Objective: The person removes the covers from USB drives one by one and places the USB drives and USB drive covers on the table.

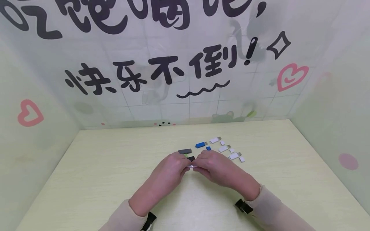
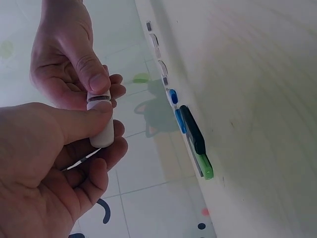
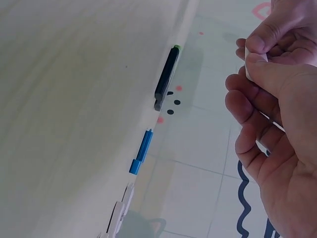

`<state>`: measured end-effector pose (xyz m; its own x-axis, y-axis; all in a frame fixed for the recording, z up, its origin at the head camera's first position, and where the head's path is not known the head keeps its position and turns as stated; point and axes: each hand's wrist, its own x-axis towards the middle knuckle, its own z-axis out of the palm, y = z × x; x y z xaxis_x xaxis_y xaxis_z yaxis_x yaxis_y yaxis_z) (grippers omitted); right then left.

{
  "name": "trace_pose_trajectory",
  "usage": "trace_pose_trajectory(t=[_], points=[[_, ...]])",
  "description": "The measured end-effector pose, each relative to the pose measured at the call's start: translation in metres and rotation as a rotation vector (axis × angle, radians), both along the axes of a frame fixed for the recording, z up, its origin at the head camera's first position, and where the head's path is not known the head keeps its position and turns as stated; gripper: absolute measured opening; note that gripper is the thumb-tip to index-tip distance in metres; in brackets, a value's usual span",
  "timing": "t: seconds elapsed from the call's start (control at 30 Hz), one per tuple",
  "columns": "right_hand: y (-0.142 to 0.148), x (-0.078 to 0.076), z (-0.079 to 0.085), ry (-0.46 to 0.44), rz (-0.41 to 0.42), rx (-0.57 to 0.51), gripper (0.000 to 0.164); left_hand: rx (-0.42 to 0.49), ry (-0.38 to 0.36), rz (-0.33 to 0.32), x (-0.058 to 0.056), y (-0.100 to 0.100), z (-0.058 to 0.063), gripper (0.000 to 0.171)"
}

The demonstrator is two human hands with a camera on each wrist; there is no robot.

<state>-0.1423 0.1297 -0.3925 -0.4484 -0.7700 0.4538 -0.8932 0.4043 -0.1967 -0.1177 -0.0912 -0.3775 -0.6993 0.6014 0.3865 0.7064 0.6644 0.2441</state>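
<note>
Both hands meet over the table, on a white USB flash drive (image 2: pixel 102 133). My left hand (image 1: pixel 173 168) pinches its body between thumb and fingers. At the other end my right hand (image 1: pixel 215 168) pinches the small white cap (image 2: pixel 92 99). A thin dark band shows between cap and body in the left wrist view. In the head view the fingers cover most of the drive. Just beyond the hands lie a grey drive (image 1: pixel 185 151), a black drive (image 1: pixel 191 158) and a green one (image 1: pixel 186 155), partly hidden by the left hand.
To the right, a blue drive (image 1: pixel 200 145) lies with its plug bare, near its blue cap (image 1: pixel 208 148). Three white drives, one at the back (image 1: pixel 215 140), lie uncapped beside small white caps (image 1: pixel 242 159). Printed wall panels (image 1: pixel 185 109) enclose the table (image 1: pixel 115 160) at the back and sides.
</note>
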Motion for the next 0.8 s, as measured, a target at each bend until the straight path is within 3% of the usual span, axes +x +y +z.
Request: trace_pose_trajectory(t=[0.47,0.8], points=[[0.0005,0.0002,0.0002,0.005,-0.011,0.006,0.008,0.01,-0.004,0.004,0.0013,0.0006,0.0019,0.009],[-0.0028,0.0024,0.0058,-0.059,-0.084,0.026,0.008,0.039,-0.018,0.042,0.0026,0.0007,0.0023,0.006]])
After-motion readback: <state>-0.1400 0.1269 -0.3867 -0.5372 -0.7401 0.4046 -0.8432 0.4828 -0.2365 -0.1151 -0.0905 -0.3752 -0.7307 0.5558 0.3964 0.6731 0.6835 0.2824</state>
